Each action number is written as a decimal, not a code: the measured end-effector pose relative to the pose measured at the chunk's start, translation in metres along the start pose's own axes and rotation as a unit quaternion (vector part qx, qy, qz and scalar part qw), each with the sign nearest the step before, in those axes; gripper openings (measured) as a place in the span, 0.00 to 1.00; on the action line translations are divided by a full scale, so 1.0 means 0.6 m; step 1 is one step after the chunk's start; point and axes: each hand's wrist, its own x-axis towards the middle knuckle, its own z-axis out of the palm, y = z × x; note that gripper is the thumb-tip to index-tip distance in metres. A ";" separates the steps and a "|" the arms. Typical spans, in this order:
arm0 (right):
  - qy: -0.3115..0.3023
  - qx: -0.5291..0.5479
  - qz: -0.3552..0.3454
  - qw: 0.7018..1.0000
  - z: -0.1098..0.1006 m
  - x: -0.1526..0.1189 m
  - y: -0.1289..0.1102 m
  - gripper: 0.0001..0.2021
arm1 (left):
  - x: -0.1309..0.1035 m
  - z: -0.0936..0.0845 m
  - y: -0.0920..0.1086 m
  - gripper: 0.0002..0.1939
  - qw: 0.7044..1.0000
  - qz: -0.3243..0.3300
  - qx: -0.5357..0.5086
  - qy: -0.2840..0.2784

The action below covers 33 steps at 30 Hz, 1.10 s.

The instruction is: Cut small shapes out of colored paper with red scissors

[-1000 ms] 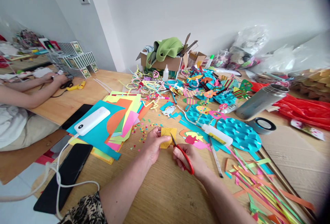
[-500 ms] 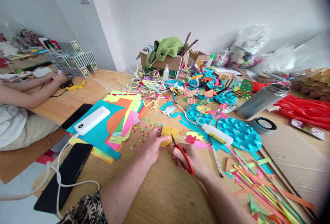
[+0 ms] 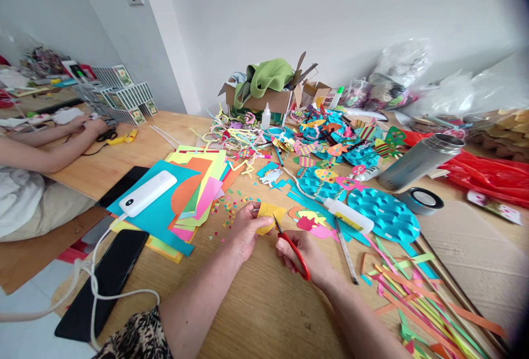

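Note:
My left hand [image 3: 247, 232] pinches a small piece of yellow paper [image 3: 270, 213] between thumb and fingers, above the wooden table. Red-handled scissors [image 3: 298, 254] are gripped in my right hand [image 3: 303, 254], with their blades at the right part of the yellow paper. Just beyond my hands lie pink and yellow paper fish shapes [image 3: 308, 222]. Small colored paper scraps [image 3: 228, 207] are scattered to the left of the yellow paper. A pen [image 3: 346, 251] lies to the right of my right hand.
Colored sheets [image 3: 165, 204] bear a white power bank [image 3: 147, 193] at the left, near a black phone [image 3: 103, 287]. To the right are a glue bottle [image 3: 349, 215], a blue scalloped plate [image 3: 384, 215], paper strips [image 3: 430, 298] and a steel flask [image 3: 419, 163]. Another person's forearms [image 3: 58, 146] rest far left.

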 end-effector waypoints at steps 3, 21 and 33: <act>0.001 0.005 -0.003 1.000 0.000 0.000 0.001 0.31 | -0.002 0.001 0.001 0.17 1.000 0.000 0.003 -0.001; 0.007 0.005 0.001 1.000 0.000 -0.001 -0.003 0.31 | 0.004 -0.001 -0.008 0.19 0.999 0.037 -0.002 0.017; 0.002 0.008 0.002 1.000 -0.001 0.001 0.000 0.33 | 0.001 0.002 -0.005 0.20 0.999 0.027 -0.019 0.014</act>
